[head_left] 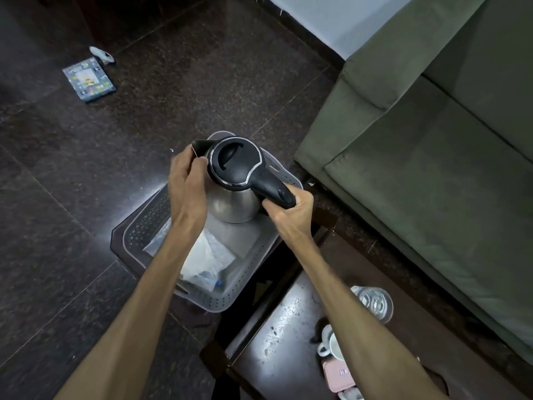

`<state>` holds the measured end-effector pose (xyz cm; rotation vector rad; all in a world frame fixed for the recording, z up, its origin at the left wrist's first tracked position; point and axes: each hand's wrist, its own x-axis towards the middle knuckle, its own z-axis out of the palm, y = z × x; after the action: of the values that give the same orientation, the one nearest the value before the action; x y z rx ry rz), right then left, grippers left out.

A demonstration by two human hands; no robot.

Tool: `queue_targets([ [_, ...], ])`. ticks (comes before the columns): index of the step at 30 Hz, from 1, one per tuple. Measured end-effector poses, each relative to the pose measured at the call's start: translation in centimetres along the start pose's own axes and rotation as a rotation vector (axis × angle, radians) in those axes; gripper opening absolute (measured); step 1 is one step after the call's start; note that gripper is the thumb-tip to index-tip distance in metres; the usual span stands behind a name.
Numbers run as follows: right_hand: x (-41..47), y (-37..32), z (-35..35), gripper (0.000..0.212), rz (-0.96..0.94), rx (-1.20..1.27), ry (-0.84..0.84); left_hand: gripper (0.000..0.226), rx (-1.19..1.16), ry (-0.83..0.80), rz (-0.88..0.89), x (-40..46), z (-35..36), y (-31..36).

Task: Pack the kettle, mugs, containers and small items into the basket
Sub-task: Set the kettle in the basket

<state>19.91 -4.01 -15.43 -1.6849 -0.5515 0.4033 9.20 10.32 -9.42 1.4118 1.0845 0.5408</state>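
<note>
A steel kettle (234, 203) with a black lid and handle hangs upright over the far half of the grey perforated basket (150, 220). My right hand (288, 210) is closed around the black handle. My left hand (187, 183) grips the kettle's side by the spout. Inside the basket lies a clear plastic bag (207, 255) with small items. On the dark table at lower right stand a white mug (331, 345), a glass container (375, 303) and a pink container (339, 375).
The basket rests on a dark low stool on a dark tiled floor. A green sofa (432, 140) fills the right side. A small blue box (89, 79) and a white object (102, 54) lie on the floor at upper left.
</note>
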Motion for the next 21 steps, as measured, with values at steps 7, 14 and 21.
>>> queue_targets([
  [7, -0.2, -1.1, -0.4, 0.033, 0.094, -0.072, -0.027, 0.037, -0.001, 0.026, -0.002, -0.6, 0.7, -0.3],
  [14, -3.4, -2.0, -3.2, 0.031, 0.198, -0.099, -0.059, 0.047, -0.093, 0.116, -0.107, -3.9, 0.7, -2.3],
  [21, -9.0, -1.4, -6.2, 0.024, 0.316, -0.036, 0.152, 0.031, -0.077, 0.135, -0.226, -10.8, 1.4, -6.6],
])
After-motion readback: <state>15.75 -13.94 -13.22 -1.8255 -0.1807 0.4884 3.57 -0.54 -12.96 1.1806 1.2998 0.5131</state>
